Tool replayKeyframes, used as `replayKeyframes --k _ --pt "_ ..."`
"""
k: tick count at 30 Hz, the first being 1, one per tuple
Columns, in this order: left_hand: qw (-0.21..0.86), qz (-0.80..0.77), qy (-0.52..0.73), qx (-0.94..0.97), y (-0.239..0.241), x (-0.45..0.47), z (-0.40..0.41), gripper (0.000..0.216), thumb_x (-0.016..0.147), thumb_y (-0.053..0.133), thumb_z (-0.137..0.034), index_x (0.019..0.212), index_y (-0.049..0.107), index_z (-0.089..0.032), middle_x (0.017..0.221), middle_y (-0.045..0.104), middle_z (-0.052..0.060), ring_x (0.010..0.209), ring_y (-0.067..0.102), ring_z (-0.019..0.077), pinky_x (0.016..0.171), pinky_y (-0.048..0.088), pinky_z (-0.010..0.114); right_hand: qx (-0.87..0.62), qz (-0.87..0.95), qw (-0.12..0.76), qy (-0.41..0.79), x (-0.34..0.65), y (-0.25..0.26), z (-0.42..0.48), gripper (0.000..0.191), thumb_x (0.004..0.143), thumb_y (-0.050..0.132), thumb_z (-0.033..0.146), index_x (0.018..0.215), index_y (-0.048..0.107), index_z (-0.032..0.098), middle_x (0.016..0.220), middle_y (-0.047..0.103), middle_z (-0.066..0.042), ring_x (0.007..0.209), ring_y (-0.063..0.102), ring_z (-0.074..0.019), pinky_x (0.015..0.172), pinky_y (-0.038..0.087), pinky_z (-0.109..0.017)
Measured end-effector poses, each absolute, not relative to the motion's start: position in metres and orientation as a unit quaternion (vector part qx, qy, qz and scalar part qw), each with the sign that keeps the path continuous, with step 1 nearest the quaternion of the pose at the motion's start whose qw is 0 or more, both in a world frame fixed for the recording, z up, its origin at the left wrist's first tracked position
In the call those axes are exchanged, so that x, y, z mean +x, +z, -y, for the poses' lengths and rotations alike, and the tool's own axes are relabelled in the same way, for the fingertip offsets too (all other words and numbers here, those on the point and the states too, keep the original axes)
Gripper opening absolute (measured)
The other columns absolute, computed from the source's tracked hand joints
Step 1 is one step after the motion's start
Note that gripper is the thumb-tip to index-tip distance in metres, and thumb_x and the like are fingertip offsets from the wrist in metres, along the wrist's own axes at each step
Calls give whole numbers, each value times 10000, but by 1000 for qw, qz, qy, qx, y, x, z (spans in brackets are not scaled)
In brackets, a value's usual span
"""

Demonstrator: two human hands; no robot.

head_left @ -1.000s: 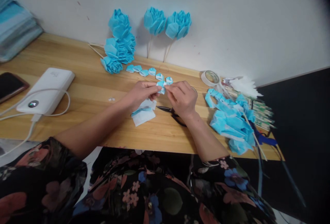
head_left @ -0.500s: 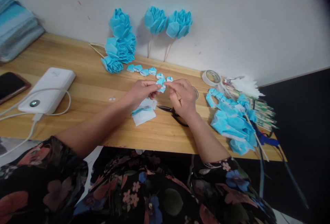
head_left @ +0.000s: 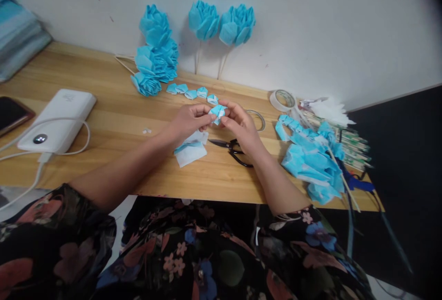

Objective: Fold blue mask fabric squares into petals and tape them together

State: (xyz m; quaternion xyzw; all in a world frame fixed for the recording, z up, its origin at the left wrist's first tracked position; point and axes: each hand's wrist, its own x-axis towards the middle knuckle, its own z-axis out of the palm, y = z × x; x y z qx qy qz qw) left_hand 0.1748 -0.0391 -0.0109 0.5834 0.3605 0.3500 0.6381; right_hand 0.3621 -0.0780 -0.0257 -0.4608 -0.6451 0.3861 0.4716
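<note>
My left hand [head_left: 189, 123] and my right hand [head_left: 241, 126] meet above the middle of the wooden table [head_left: 113, 120], both pinching one small folded blue paper petal [head_left: 218, 112] between their fingertips. A row of similar folded petals [head_left: 191, 92] lies just behind the hands. Under my left wrist sits a small stack of white and blue paper squares [head_left: 190, 149]. Black scissors [head_left: 232, 149] lie on the table below my right hand.
Finished blue paper flowers [head_left: 156, 56] on sticks lean against the wall, two more [head_left: 221, 25] upright. A tape roll [head_left: 282, 100], a heap of blue paper [head_left: 311, 162] and skewers lie right. A white power bank [head_left: 57, 119] with cable and a phone [head_left: 10, 113] lie left.
My right hand has turned and closed in on the petal, so both hands now grip it together. The view has shifted slightly, uncovering the scissors' handles.
</note>
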Motion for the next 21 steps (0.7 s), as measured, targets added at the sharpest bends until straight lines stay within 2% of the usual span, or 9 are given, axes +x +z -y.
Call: replayKeyframes --k 8,12,21 --pt "640 -363 333 589 -7 176 40 218 833 679 -340 720 611 -166 655 605 -5 583 511 92 598 422 235 -475 651 470 360 363 -26 76 387 896 612 316 1276 610 239 850 625 9 798 595 -148 782 538 -321" --pt "626 -366 334 602 -5 176 41 227 841 656 -359 730 614 -165 662 578 -8 611 511 102 607 410 240 -478 662 477 325 360 -24 78 381 876 611 272 1256 618 249 836 608 20 762 587 -139 734 534 -296" --pt "596 -355 346 632 -14 177 38 143 779 701 -267 737 601 -174 675 539 -29 626 444 96 594 324 240 -484 699 451 271 356 -21 83 384 895 603 284 1277 622 253 837 601 20 780 587 -140 762 544 -306"
